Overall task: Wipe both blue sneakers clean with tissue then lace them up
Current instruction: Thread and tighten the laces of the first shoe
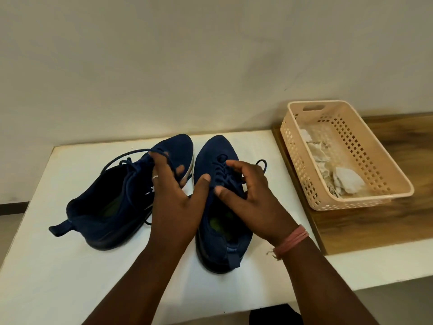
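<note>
I see a white table (58, 266) bearing two sneakers: one (112, 202) under my left fingers (164, 165), one (222, 219) under my right fingers (236, 165). Right of them, a basket (384, 160) sits on wood (375, 221).

In front of me was a white desk (58, 266), pushed against a plain off-white wall (187, 55). To its right a wooden surface (386, 221) adjoined it, brown and grained. On that wood stood a peach plastic basket (302, 146), its walls pierced with rows of small square holes and a handle slot cut in the far end. On my wrist I wore a band of pink thread (293, 240), with a frayed end hanging loose.
</note>
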